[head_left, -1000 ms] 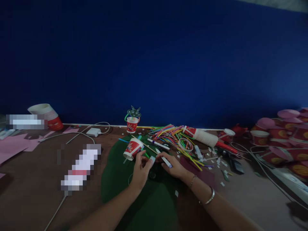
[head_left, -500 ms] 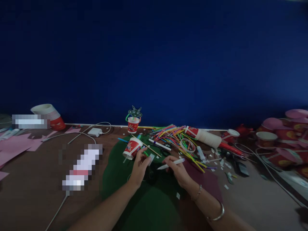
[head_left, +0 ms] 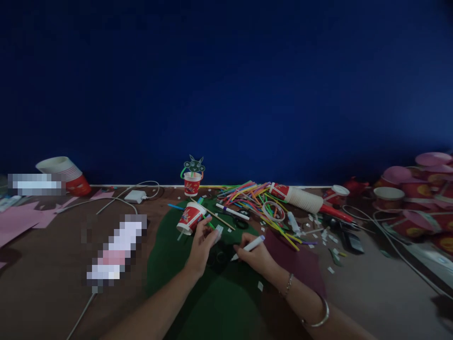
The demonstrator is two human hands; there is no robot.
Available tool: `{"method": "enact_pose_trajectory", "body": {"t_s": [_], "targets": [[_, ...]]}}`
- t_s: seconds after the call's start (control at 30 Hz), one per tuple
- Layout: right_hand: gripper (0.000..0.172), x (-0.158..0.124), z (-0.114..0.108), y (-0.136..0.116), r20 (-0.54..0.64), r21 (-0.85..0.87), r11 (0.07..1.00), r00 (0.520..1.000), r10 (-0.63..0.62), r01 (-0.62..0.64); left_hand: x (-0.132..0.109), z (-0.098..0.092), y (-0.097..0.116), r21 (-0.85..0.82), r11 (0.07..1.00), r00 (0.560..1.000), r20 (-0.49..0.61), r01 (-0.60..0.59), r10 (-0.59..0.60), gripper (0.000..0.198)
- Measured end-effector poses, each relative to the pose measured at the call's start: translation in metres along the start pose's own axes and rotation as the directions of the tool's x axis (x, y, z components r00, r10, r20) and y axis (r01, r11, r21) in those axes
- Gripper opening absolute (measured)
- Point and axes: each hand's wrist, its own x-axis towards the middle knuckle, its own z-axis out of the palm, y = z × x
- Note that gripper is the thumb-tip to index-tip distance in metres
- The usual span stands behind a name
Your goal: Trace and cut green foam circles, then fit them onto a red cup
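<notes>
In my right hand (head_left: 249, 252) is a white marker (head_left: 255, 243) with a purple end, its tip pointing down and left over the dark green sheet (head_left: 170, 278). My left hand (head_left: 200, 243) pinches a small whitish piece (head_left: 219, 231) between thumb and fingers. A bit of green straw (head_left: 211, 225) shows beside those fingers; whether it joins the piece I cannot tell. Just beyond my left hand a red and white paper cup (head_left: 191, 217) lies tilted with straws in it. A dark round shape (head_left: 220, 257) between my hands is too dim to name.
Behind stands a paper cup (head_left: 192, 184) bearing a green animal-face cutout (head_left: 194, 165). Colored straws (head_left: 244, 196), a second marker (head_left: 232, 211), scissors (head_left: 242, 219) and a lying stack of cups (head_left: 304, 199) are beyond my hands. Paper scraps (head_left: 325, 236) lie right; a white cable (head_left: 83, 307) runs left.
My right hand has turned and lowered a little, with the marker now steeper and its tip lower. My left hand keeps its pinch. The whole view has shifted slightly.
</notes>
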Motion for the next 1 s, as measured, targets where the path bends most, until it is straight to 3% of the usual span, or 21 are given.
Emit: {"method": "enact_pose_trajectory", "body": {"t_s": [1.0], "targets": [[0.024,0.0017,0.0026,0.0005,0.012,-0.066,0.998,1.000,-0.024,0.025,0.0009,-0.0018,-0.0005,0.003,1.000,1.000,0.001,-0.011,0.011,0.048]]}}
